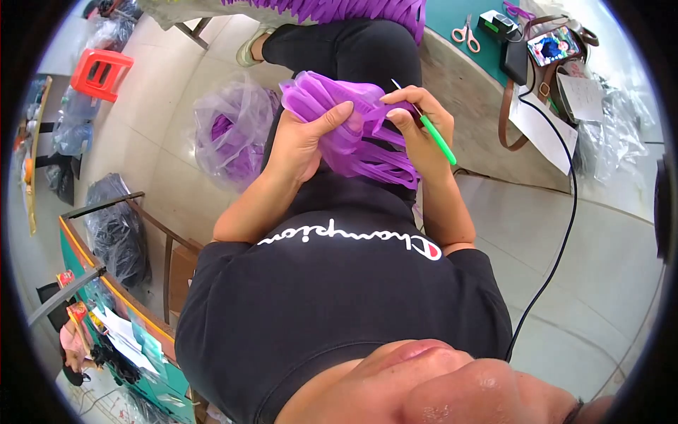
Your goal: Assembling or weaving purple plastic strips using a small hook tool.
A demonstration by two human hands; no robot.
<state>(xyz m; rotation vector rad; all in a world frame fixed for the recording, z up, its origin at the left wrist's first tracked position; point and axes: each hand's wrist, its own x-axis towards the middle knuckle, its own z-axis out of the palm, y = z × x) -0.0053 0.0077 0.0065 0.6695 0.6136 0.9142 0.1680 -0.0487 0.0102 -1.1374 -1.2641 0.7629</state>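
Note:
Above my lap, my left hand (300, 141) is closed around a bundle of soft, translucent purple strips (335, 159), its thumb pressed on top. Loose ends of the strips hang over my dark trousers. Close by on the right, my right hand (427, 138) pinches one purple strip (388, 113) between thumb and forefinger. That same hand also holds a slim tool with a bright green handle (439, 141) and a thin pointed metal tip, which points up and left. Whether the tip is a blade or a needle is too small to tell.
Purple strips (339, 8) pile on the table ahead. A clear bag of purple pieces (233, 134) sits on the floor at left, beyond it a red stool (102, 74). At right lie scissors (466, 35), a phone (552, 46) and a brown-strapped bag (510, 116); a black cable (565, 219) trails down.

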